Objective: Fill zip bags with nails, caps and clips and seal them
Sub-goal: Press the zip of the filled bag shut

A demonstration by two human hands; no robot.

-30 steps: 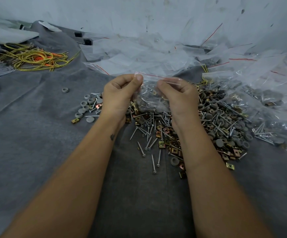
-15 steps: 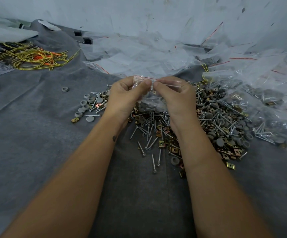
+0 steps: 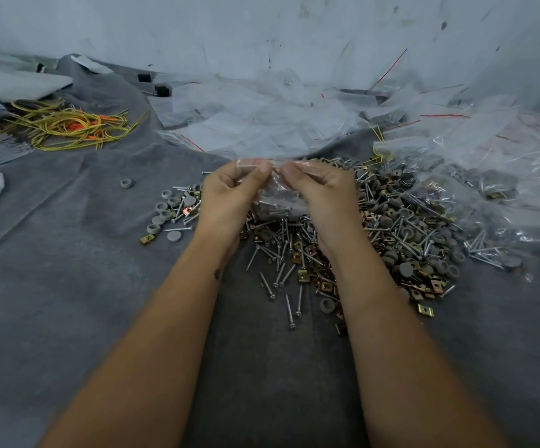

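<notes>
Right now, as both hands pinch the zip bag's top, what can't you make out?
All in the head view:
- Zip bag: whether its strip is fully sealed; left hand and right hand cover it.
- Bag contents: count blurred by creased plastic.
- Pile of nails, caps and clips: partly hidden behind hands and forearms.
- Filled bags: cut off by the right edge.

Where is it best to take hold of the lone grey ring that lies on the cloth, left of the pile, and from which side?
Grip the grey ring across its outer rim, coming from above: it lies flat, hole up, apart from the other pieces.
</notes>
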